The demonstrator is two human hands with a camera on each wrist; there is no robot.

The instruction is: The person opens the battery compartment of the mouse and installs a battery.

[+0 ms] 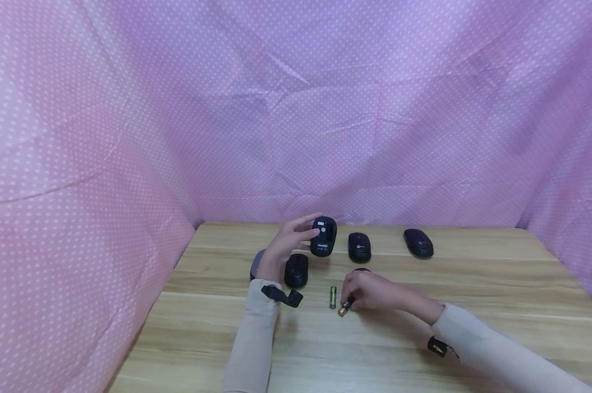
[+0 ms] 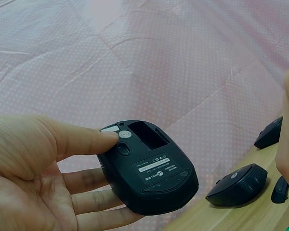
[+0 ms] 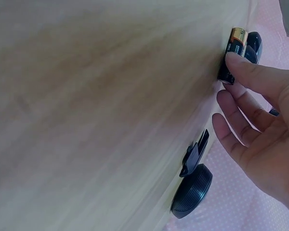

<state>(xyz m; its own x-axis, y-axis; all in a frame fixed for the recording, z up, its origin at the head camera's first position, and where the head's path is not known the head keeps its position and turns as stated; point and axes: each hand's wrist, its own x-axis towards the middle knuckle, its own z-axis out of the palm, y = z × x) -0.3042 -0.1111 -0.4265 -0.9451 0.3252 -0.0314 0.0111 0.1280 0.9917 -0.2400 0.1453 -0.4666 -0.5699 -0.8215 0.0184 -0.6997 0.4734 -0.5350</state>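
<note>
My left hand (image 1: 292,239) holds a black computer mouse (image 2: 149,178) up off the table, its underside turned to view. The thumb presses on that underside while the fingers lie behind. Beside the thumb, the uncovered battery slot (image 2: 147,135) shows as a dark recess. Low over the table, my right hand (image 1: 376,290) pinches a black and gold battery (image 3: 234,41) between thumb and fingertips. Just left of it lies a green battery (image 1: 333,297). A small black battery cover (image 3: 194,155), partly hidden behind the right hand in the head view, rests on the wood.
Two black mice, a middle one (image 1: 359,248) and a right one (image 1: 418,243), sit toward the table's back edge. Another black mouse (image 1: 296,271) and a grey one (image 1: 256,264) lie by the left wrist. Pink dotted cloth (image 1: 296,136) hangs behind the wooden table (image 1: 497,284).
</note>
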